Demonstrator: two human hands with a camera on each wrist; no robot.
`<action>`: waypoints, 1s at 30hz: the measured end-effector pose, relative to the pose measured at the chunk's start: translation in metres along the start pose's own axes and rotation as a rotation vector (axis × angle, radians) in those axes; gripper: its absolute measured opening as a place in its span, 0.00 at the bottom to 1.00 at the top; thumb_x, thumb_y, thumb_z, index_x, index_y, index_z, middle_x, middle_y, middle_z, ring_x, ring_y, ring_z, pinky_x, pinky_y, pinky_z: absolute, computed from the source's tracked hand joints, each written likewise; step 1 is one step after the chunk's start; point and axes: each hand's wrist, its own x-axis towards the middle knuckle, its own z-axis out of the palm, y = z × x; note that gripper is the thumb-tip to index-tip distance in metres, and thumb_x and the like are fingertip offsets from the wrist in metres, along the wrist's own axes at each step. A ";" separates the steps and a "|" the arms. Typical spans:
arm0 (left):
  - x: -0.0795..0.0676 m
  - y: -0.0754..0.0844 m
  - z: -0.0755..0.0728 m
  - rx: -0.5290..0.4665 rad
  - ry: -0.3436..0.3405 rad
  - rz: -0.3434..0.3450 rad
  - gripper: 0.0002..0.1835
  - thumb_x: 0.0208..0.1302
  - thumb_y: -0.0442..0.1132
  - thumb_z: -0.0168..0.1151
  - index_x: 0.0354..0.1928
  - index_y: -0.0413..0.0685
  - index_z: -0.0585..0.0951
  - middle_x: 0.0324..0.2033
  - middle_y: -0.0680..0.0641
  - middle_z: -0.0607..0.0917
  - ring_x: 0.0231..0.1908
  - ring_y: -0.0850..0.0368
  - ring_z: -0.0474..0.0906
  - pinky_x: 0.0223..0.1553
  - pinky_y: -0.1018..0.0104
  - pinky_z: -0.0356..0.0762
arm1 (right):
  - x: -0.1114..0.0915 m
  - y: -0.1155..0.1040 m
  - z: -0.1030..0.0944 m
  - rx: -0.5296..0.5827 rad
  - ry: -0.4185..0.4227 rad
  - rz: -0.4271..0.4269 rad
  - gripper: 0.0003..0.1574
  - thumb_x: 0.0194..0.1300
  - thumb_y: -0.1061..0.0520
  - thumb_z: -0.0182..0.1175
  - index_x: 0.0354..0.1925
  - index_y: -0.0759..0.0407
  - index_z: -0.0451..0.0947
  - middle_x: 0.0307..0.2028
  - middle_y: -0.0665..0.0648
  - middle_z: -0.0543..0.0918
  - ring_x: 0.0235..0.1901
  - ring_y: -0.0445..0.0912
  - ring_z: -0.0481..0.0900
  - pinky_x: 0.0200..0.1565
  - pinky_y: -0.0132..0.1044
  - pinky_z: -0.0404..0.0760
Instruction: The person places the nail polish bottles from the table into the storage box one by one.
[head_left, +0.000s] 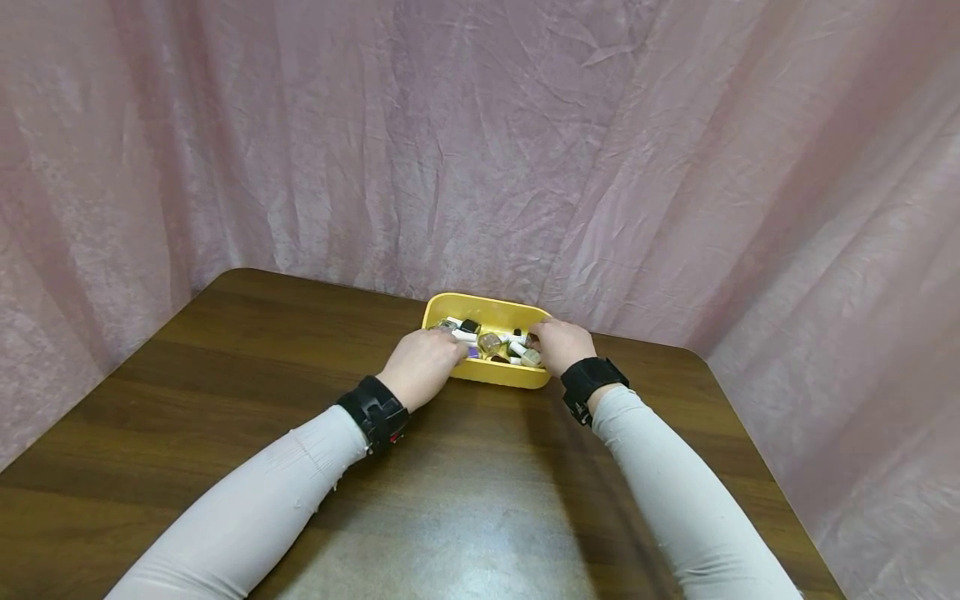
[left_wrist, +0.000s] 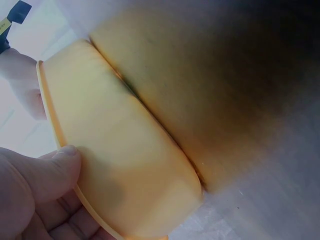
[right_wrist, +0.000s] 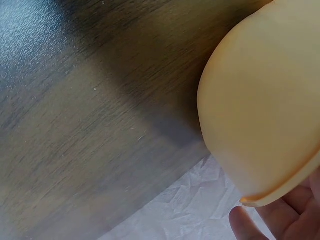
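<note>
A yellow plastic bin [head_left: 498,377] sits at the far edge of the table, holding several small bottles [head_left: 490,342] with white or dark caps, like nail polish bottles. At its near left side, my left hand [head_left: 423,364] grips the rim. The left wrist view shows the thumb [left_wrist: 67,162] against the bin's outer wall [left_wrist: 125,150], with the other fingers curled over the rim. My right hand [head_left: 564,344] holds the right end. In the right wrist view, its fingers [right_wrist: 282,212] are inside the rim and the thumb is outside. Both hands partly cover the bottles.
The brown wooden table [head_left: 262,375] extends around the bin and toward me. A pink curtain [head_left: 480,150] hangs directly behind the table's far edge and along the sides. Black bands [head_left: 377,412] are strapped on both wrists.
</note>
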 end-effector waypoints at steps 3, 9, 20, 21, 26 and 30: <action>0.000 0.000 0.000 0.001 0.004 0.000 0.11 0.68 0.26 0.70 0.41 0.53 0.92 0.37 0.50 0.92 0.37 0.51 0.87 0.39 0.54 0.87 | -0.001 0.001 0.000 -0.001 -0.007 -0.008 0.13 0.80 0.61 0.65 0.57 0.54 0.90 0.46 0.57 0.89 0.46 0.54 0.88 0.45 0.52 0.88; 0.000 0.000 -0.001 0.002 0.005 0.001 0.11 0.68 0.27 0.70 0.39 0.53 0.91 0.36 0.51 0.92 0.37 0.51 0.87 0.39 0.54 0.86 | -0.002 0.001 -0.001 -0.018 0.002 -0.018 0.20 0.79 0.62 0.65 0.64 0.55 0.88 0.53 0.60 0.91 0.53 0.57 0.90 0.52 0.55 0.88; -0.001 -0.001 0.000 -0.010 0.008 0.008 0.11 0.70 0.27 0.70 0.41 0.54 0.92 0.38 0.51 0.92 0.39 0.51 0.87 0.41 0.55 0.87 | -0.005 0.000 0.001 0.026 0.063 -0.009 0.20 0.79 0.62 0.65 0.66 0.56 0.87 0.56 0.60 0.91 0.56 0.58 0.89 0.56 0.56 0.87; 0.000 -0.002 0.000 -0.011 0.005 0.008 0.11 0.70 0.27 0.70 0.41 0.54 0.92 0.38 0.52 0.92 0.39 0.51 0.87 0.41 0.55 0.87 | -0.006 0.000 0.001 0.032 0.077 -0.012 0.20 0.79 0.61 0.65 0.66 0.56 0.87 0.56 0.60 0.91 0.55 0.58 0.89 0.56 0.56 0.87; -0.001 -0.005 0.001 -0.010 -0.001 -0.001 0.11 0.71 0.26 0.70 0.41 0.53 0.92 0.37 0.52 0.92 0.39 0.51 0.87 0.41 0.55 0.87 | -0.010 0.000 0.002 0.065 0.127 -0.017 0.21 0.82 0.53 0.65 0.67 0.56 0.86 0.59 0.60 0.90 0.57 0.58 0.88 0.57 0.55 0.86; -0.001 -0.005 -0.001 -0.015 -0.009 -0.006 0.11 0.72 0.26 0.69 0.41 0.51 0.91 0.38 0.51 0.92 0.39 0.50 0.88 0.41 0.54 0.87 | -0.018 0.000 0.001 0.110 0.158 -0.015 0.24 0.83 0.49 0.63 0.69 0.57 0.84 0.64 0.62 0.87 0.63 0.59 0.85 0.64 0.57 0.83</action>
